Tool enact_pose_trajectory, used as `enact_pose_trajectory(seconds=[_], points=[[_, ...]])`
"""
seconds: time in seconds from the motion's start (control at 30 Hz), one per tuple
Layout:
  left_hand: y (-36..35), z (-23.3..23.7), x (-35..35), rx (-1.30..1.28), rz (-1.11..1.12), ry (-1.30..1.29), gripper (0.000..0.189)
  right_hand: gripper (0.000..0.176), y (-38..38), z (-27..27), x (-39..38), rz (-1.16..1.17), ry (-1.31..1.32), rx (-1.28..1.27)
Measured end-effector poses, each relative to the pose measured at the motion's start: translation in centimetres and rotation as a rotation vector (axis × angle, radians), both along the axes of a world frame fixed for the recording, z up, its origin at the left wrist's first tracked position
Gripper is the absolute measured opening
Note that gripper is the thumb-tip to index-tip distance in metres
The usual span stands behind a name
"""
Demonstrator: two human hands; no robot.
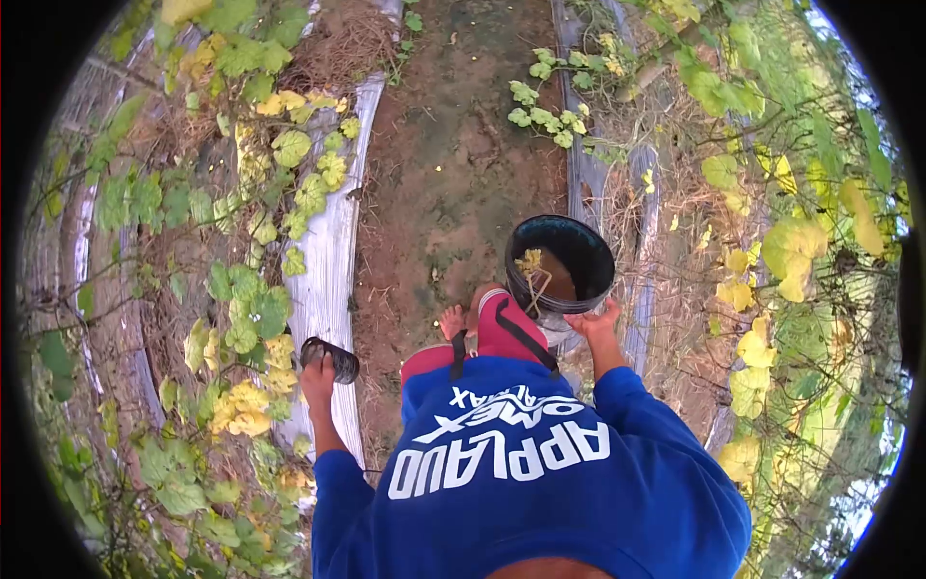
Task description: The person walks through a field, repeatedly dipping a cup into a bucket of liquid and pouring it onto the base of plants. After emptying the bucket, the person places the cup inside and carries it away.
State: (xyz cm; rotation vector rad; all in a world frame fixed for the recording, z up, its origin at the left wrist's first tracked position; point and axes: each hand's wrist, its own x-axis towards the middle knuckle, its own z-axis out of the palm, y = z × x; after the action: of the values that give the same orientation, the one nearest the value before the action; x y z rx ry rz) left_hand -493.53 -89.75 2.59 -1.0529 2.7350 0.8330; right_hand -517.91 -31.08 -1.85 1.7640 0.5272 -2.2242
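My right hand [596,318] grips the rim of a black bucket [526,236] at my right thigh. Brown contents [562,275], perhaps muddy liquid, lie in the bucket, and a yellowish withered stem [535,275] shows at its near side. On the other side, my left hand [318,372] is closed around a small dark cup or can [340,361], tilted on its side above the white plastic sheeting [328,261]. What the cup contains is hidden.
A bare dirt path [453,145] runs ahead between rows covered with plastic sheeting and dry straw [342,43]. Climbing vines with green and yellow leaves [796,251] crowd both sides. My bare foot [450,322] stands on the path.
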Motion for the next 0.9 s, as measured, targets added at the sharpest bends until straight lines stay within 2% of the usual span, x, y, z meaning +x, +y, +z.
enact_pose_trajectory(seconds=[0.07, 0.2, 0.27, 0.37, 0.4, 0.47, 0.5, 0.6, 0.63, 0.73, 0.77, 0.83, 0.9], points=[[0.4, 0.5, -4.2, 0.002, -0.099, -0.013, 0.041, 0.111, -0.8, 1.0, -0.1, -0.01, 0.028, 0.079], [1.3, 2.2, -15.1, -0.053, -0.414, -0.188, 0.04, 0.107, -0.6, -0.4, -0.5, -0.106, 0.077, 0.07], [2.9, 3.2, -21.1, -0.058, -0.545, -0.08, 0.038, 0.102, 0.9, -3.3, -0.5, -0.152, 0.141, -0.004], [5.5, 4.1, -30.1, -0.081, -0.737, 0.044, 0.037, 0.099, 5.8, -15.6, 2.3, 0.072, 0.307, 0.148], [6.4, 4.2, -33.1, -0.086, -0.761, 0.034, 0.037, 0.099, 4.8, -14.3, 1.7, 0.047, 0.297, 0.143], [8.8, 4.8, -39.2, -0.101, -0.907, 0.016, 0.036, 0.099, 1.9, -7.8, -1.1, -0.244, 0.006, 0.058], [10.1, 5.0, -42.4, -0.106, -0.965, -0.04, 0.035, 0.1, 1.0, -6.4, -2.4, -0.339, -0.057, 0.07], [14.8, 5.3, -51.1, -0.111, -1.158, 0.047, 0.036, 0.1, 0.9, -5.4, -3.9, -0.499, -0.135, -0.023], [16.7, 5.9, -54.2, -0.114, -1.219, 0.005, 0.038, 0.1, 1.1, -5.7, -4.1, -0.531, -0.141, -0.034], [22.3, 7.4, -62.3, -0.112, -1.352, -0.04, 0.039, 0.103, 0.8, -6.5, -5.7, -0.605, 0.082, -0.062], [24.1, 7.9, -64.7, -0.118, -1.374, -0.041, 0.039, 0.103, 0.6, -6.4, -6.4, -0.628, 0.083, -0.067], [27.8, 8.8, -69.1, -0.14, -1.432, -0.046, 0.04, 0.083, 0.4, -5.2, -8.0, -0.727, 0.012, -0.124], [31.5, 9.7, -73.3, -0.171, -1.484, -0.157, 0.037, 0.083, 0.2, -5.6, -8.1, -0.727, -0.01, -0.125]])
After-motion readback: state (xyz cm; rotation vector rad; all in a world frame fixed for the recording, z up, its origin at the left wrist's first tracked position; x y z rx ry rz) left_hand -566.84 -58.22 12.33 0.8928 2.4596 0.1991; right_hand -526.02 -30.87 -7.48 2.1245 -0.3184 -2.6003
